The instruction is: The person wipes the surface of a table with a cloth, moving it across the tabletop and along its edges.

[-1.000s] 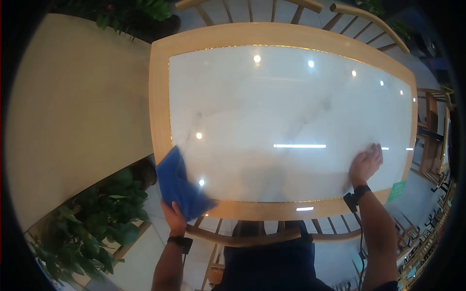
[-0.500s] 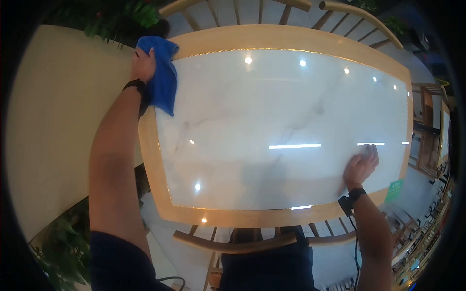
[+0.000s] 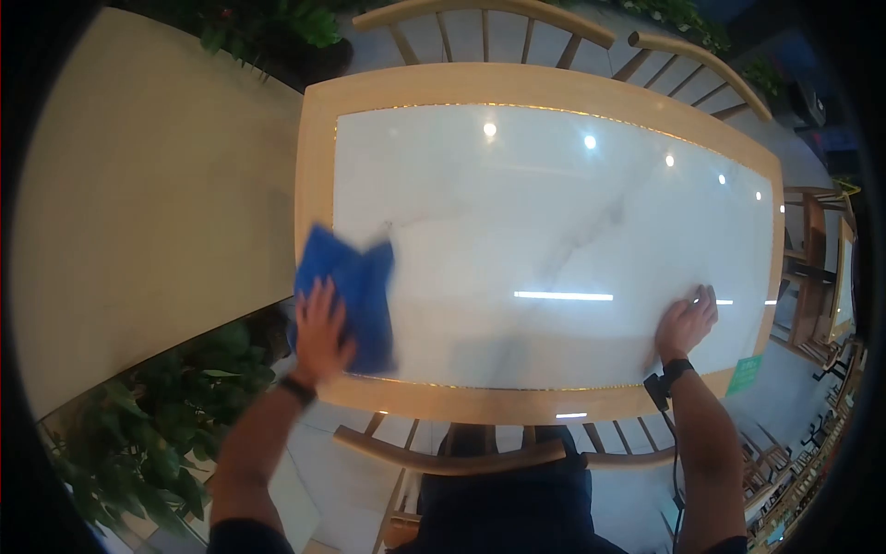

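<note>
My left hand (image 3: 319,337) lies with spread fingers on a blue cloth (image 3: 358,286), pressing it against the left end of the table. The cloth is rumpled and slightly blurred, covering part of the wooden border and the white marble-look top (image 3: 443,268). Toward the right end, my right hand (image 3: 686,325) rests on the top with its fingers curled in. Whether anything sits under those fingers is hidden. A dark band with a cable circles the right wrist, and another dark band is on the left wrist.
Wooden chairs (image 3: 489,11) stand along the far side, and another chair (image 3: 448,459) is at the near edge. A beige surface (image 3: 166,194) adjoins the table on the left, with leafy plants (image 3: 157,429) below it. A green sticker (image 3: 744,374) marks the near right corner.
My left hand has swept the blue cloth from the far left corner toward me, and its fingers are now spread on it. My right hand stays in about the same place.
</note>
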The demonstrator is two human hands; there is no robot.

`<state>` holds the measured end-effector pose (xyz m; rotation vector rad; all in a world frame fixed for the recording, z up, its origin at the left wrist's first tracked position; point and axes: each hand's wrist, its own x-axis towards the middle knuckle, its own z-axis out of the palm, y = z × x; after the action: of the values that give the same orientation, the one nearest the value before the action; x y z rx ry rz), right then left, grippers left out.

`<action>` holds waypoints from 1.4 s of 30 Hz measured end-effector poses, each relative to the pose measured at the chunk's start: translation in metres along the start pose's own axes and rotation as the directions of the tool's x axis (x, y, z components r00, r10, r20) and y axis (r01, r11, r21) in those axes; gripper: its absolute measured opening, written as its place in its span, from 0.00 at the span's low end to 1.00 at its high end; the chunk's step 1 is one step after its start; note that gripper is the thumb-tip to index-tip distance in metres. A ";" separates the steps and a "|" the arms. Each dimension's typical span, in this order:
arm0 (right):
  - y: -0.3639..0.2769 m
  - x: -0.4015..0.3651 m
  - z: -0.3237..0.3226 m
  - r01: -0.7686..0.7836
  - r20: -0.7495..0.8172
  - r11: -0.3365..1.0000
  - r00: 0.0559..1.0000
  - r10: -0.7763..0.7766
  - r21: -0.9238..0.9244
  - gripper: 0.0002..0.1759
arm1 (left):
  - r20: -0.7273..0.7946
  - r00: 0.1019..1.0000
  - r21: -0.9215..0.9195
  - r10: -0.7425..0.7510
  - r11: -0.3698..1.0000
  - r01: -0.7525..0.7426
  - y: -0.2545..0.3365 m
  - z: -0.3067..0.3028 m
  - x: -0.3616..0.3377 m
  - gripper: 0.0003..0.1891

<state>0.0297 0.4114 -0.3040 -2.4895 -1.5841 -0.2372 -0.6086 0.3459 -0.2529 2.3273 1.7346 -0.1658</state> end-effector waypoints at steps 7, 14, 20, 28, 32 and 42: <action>0.000 0.001 0.003 0.005 -0.039 1.000 0.999 -0.004 0.024 0.27 | 0.020 0.999 -0.063 0.028 0.998 -0.027 0.040 0.036 -0.058 0.34; -0.002 -0.001 0.002 0.002 -0.029 1.000 1.000 -0.001 0.024 0.27 | -0.140 0.990 0.085 0.025 0.996 -0.013 -0.033 -0.041 0.208 0.37; -0.007 0.000 -0.002 -0.005 -0.023 1.000 1.000 0.005 0.030 0.26 | -0.259 0.920 0.096 -0.294 0.940 0.327 -0.048 -0.062 0.358 0.38; -0.008 0.000 -0.005 -0.011 -0.019 1.000 1.000 0.011 0.019 0.26 | -0.097 0.979 0.101 0.178 0.981 -0.168 -0.004 -0.054 0.227 0.51; -0.013 0.003 -0.009 -0.026 0.003 0.999 1.000 0.026 0.027 0.25 | 0.119 0.946 0.065 0.300 0.949 -0.309 0.035 -0.035 0.122 0.37; -0.015 0.001 -0.014 -0.050 0.017 0.996 0.999 0.049 0.078 0.26 | 0.153 0.970 -0.082 0.188 0.981 -0.177 0.112 0.012 -0.006 0.37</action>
<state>0.0162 0.4150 -0.2897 -2.4723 -1.5053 -0.1472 -0.5030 0.3071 -0.2498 2.3384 1.4206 -0.2499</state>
